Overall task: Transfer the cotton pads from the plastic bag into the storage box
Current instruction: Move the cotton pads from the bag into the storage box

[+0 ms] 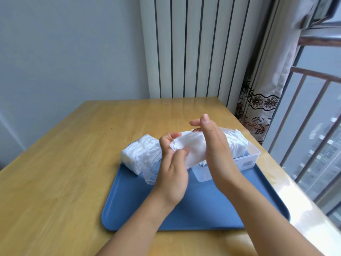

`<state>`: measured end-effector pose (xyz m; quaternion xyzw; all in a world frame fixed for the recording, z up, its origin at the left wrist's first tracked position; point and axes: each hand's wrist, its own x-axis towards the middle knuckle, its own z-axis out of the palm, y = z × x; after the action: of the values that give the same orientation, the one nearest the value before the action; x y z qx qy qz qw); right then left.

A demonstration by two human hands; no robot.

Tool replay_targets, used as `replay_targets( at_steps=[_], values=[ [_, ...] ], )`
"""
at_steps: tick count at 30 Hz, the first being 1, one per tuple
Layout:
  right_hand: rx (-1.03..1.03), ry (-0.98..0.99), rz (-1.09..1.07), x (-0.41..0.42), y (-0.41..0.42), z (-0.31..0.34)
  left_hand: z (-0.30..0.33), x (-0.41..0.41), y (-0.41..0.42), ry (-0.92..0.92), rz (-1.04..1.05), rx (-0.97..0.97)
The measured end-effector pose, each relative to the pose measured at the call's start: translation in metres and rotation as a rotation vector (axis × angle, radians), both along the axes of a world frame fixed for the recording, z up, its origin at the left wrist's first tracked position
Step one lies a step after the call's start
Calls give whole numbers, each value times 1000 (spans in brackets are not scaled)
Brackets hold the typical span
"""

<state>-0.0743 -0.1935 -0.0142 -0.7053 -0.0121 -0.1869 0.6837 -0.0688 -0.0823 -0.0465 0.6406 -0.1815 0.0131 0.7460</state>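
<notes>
- The pale yellow wooden table [77, 145] has a smooth varnished top that shines with glare along its right edge.
- The blue rectangular plastic tray [203, 209] at lower centre looks smooth and matt.
- The clear crinkled plastic bag [147, 161] left of centre is thin and glossy, with soft white fibrous cotton pads [134, 154] showing through it.
- The translucent white plastic storage box [251, 156] right of centre is smooth, with a paper barcode label [246, 164] on its side.
- The patterned cloth curtain [262, 100] at upper right looks soft and matt.
- The dark metal window railing [313, 108] at far right looks dull.
</notes>
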Motion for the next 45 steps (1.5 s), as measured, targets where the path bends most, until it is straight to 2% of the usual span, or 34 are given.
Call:
replay_targets(
  at_steps=[4, 7, 10, 13, 15, 18, 26, 32, 36, 40, 42, 45],
  values=[
    [-76, 131, 352, 0, -28, 9, 5, 8, 2, 88, -41, -280],
    [-154, 139, 370, 1, -36, 7, 3, 9, 2, 72, -52, -225],
    [-164, 162, 189, 2, -54, 15, -1, 5, 0, -37, -23, -48],
    [-187, 195, -98, 1, -93, 24, -8, 2, -2, -377, 35, 337],
    [-269, 270, -189, -2, -116, 23, -14, 4, -3, -567, 82, 597],
    [-400, 366, -238, -2, -129, 16, -20, 8, -2, -594, 68, 790],
    [-827, 477, -436, 7, -132, 1, -25, 15, -1, -540, 53, 857],
    [-1028, 653, -568, 10, -121, 1, -23, 10, -3, -541, 36, 832],
    [-1021, 696, -627, 9, -122, 3, -24, 11, -3, -549, 32, 819],
    [-1035, 681, -585, 11, -122, -2, -24, 12, -3, -549, 40, 826],
    [-915, 628, -470, 13, -124, -3, -25, 14, 0, -542, 49, 824],
    [-612, 615, -290, 16, -123, -3, -27, 16, 2, -545, 42, 816]
  ],
)
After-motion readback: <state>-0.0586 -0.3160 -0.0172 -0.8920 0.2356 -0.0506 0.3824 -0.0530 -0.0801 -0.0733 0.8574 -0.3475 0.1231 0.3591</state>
